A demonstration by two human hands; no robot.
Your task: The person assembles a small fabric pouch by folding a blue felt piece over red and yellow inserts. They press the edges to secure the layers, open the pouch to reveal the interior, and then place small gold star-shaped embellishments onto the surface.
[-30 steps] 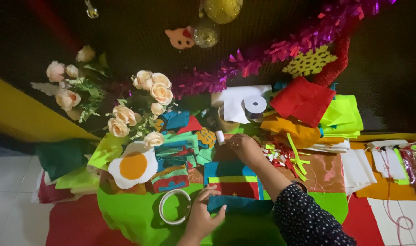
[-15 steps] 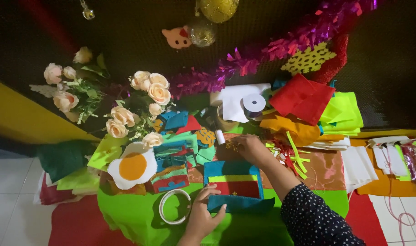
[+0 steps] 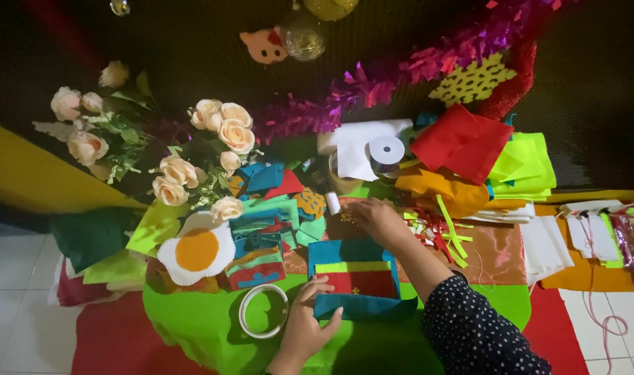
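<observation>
Green felt (image 3: pixel 212 333) covers the near middle of the work surface, with pale roses (image 3: pixel 212 149) far left, purple tinsel (image 3: pixel 400 80) along the far side and red felt (image 3: pixel 463 142) far right. In the near middle lies a blue felt piece (image 3: pixel 355 278) with yellow and red stripes; the left hand (image 3: pixel 306 326) pinches its near left corner, next to a white ring (image 3: pixel 262 311). The right hand (image 3: pixel 372 219), well apart from the left, rests fingers-down just beyond the piece's far edge, a small white tube (image 3: pixel 333 203) at its fingertips; whether it grips anything is unclear.
</observation>
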